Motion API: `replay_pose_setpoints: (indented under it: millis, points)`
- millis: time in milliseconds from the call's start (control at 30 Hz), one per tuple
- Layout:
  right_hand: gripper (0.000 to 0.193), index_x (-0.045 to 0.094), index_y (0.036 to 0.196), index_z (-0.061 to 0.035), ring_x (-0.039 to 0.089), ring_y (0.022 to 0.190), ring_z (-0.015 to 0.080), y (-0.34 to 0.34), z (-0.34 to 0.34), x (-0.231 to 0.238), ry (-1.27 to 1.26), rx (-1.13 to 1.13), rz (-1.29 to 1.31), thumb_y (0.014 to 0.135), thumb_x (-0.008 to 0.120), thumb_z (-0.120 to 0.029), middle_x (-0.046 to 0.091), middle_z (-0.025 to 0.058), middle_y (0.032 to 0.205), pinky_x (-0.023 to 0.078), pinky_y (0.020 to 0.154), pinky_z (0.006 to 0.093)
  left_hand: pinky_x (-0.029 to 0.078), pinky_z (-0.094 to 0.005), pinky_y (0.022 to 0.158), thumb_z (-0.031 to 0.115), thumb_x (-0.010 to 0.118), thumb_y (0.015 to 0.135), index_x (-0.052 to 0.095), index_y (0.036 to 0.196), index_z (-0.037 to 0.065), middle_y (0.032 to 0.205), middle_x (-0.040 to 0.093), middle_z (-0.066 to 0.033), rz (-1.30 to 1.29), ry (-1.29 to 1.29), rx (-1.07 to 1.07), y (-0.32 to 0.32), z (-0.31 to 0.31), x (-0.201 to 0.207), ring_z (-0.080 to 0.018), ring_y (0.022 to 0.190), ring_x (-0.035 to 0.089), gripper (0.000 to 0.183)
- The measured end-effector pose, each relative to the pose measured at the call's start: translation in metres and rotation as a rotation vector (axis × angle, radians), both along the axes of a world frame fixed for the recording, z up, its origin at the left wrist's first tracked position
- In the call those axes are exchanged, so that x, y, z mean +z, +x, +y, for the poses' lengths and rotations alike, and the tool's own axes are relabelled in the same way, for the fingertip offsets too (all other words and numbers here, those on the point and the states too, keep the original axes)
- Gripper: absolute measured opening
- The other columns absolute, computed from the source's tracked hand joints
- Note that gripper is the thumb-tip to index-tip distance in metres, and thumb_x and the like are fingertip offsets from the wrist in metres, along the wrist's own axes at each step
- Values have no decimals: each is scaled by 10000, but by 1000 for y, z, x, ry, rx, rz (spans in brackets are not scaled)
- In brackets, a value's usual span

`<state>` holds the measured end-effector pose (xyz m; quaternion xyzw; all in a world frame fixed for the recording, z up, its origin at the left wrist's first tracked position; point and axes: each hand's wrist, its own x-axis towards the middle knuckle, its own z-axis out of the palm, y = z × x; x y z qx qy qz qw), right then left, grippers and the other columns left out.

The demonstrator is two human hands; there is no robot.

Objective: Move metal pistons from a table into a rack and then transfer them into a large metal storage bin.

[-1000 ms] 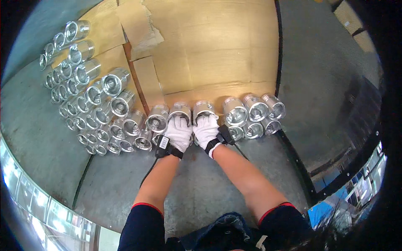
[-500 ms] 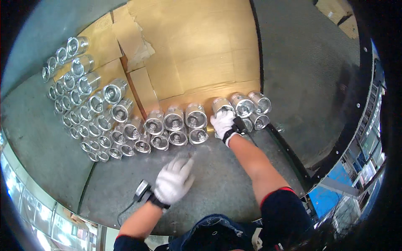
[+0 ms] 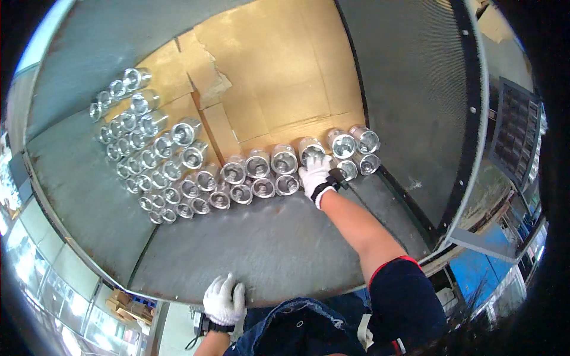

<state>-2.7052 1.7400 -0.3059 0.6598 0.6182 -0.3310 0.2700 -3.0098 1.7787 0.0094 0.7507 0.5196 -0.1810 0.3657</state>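
Observation:
Clear, round glass jars lie on their sides in stacked rows, their round ends facing me. My right hand [image 3: 316, 177], in a white knit glove, has its fingers on the end of one glass jar [image 3: 310, 146] in the upper row. The hand covers the spot below, so I cannot tell what lies there. Directly right of it are more jars [image 3: 342, 144], two high. My left hand [image 3: 224, 301], gloved too, lies at the bin's front edge with fingers stretched and nothing in them. Both wrists wear dark straps with small devices.
A deep grey bin [image 3: 196, 255] surrounds the jars, its right wall [image 3: 409, 89] dark and riveted along the rim. Brown cardboard [image 3: 273, 71], torn at the left, lines the back. A larger pile of jars [image 3: 148, 157] fills the left side. Cardboard boxes [image 3: 126, 308] stand outside, lower left.
My left hand has drawn back toward me, from over the bin floor to its front edge. My right hand stays at the same jar. The whole view has shifted.

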Motion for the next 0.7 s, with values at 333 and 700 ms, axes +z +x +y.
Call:
replay_pose_setpoints:
  millis: [333, 700]
  points:
    - [368, 715, 1115, -83, 720, 859, 299, 30, 13, 225, 239, -383, 619, 874, 638, -350, 731, 150, 933, 568, 731, 429, 525, -471, 911, 440, 565, 966, 674, 1174, 70, 1101, 693, -202, 92, -151, -9, 5, 4, 14, -396, 1049, 650, 438]
    - [393, 723, 1130, -66, 689, 794, 232, -151, -129, 384, 166, -1010, 863, 918, 648, -388, 736, 114, 925, 552, 737, 342, 434, -452, 1062, 538, 456, 1003, 569, 1347, 24, 1311, 598, -248, -178, -211, -424, -19, 5, 17, -410, 1227, 565, 629]
